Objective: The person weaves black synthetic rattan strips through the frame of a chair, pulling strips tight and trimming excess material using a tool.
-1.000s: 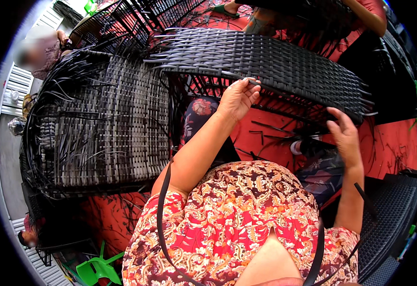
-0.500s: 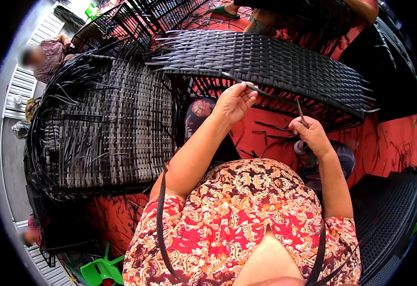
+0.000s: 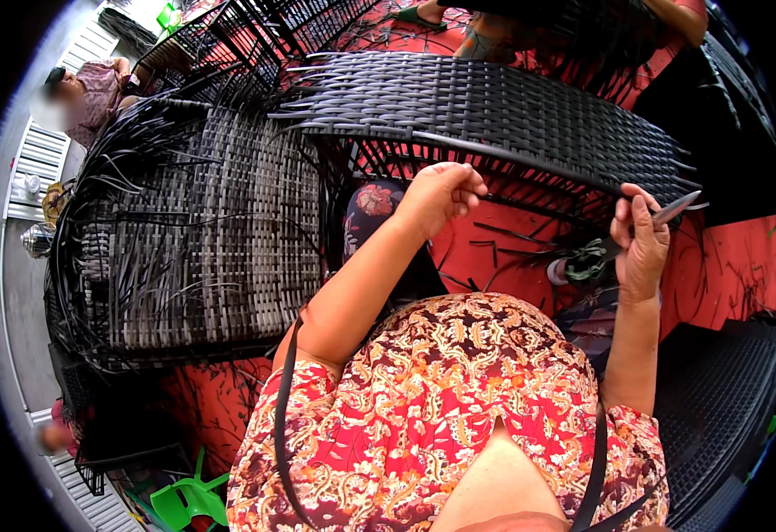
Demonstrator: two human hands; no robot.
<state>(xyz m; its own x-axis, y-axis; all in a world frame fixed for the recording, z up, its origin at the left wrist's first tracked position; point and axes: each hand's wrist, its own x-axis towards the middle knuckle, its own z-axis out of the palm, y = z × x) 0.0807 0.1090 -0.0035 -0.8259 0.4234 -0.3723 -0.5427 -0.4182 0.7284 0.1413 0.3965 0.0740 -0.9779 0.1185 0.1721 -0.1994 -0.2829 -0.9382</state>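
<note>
Wickerwork looks glossy dark, fringe-ended; left hand curled, right hand gripping grey sliver.

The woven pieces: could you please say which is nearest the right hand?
The long dark panel, its edge beside the right hand; the mottled piece and lower-right one lie farther off.

2 bare hands are showing: 1 left hand and 1 right hand. 1 pointed gray piece is projecting from the right hand. 2 large woven pieces are lying nearby: 1 dark gray woven piece just beyond both hands, 1 gray-brown woven panel left of the left hand. 1 green plastic seat is showing behind and left of the left hand. Loose strips are lying between the hands, exact count not determinable.
</note>
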